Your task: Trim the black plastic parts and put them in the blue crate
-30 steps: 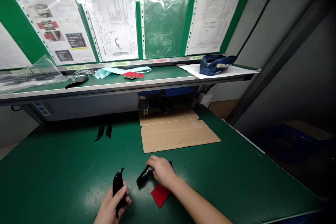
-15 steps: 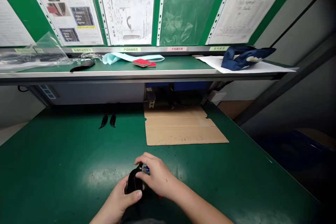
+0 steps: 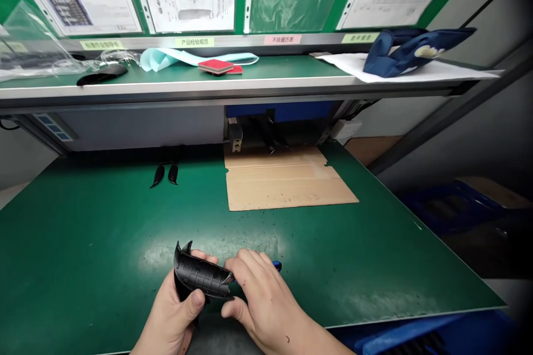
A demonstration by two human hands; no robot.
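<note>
My left hand (image 3: 172,319) grips a curved black plastic part (image 3: 200,275) with a ribbed inner face, held just above the near edge of the green bench (image 3: 83,233). My right hand (image 3: 262,302) is closed around a small tool with a blue end (image 3: 277,265), its tip against the right end of the part. Two small black pointed pieces (image 3: 165,174) lie on the mat further back.
A flat piece of cardboard (image 3: 287,183) lies at the back of the bench. The shelf (image 3: 208,86) above carries red pads (image 3: 216,66), a light blue strip (image 3: 166,58), a black part (image 3: 102,73), clear plastic bags, paper and a navy bag (image 3: 412,47). Blue bins stand on the right.
My hands came together and my left hand turned the black part so its ribbed inside faces up. The red pad near my right hand is out of sight. The view tilted down.
</note>
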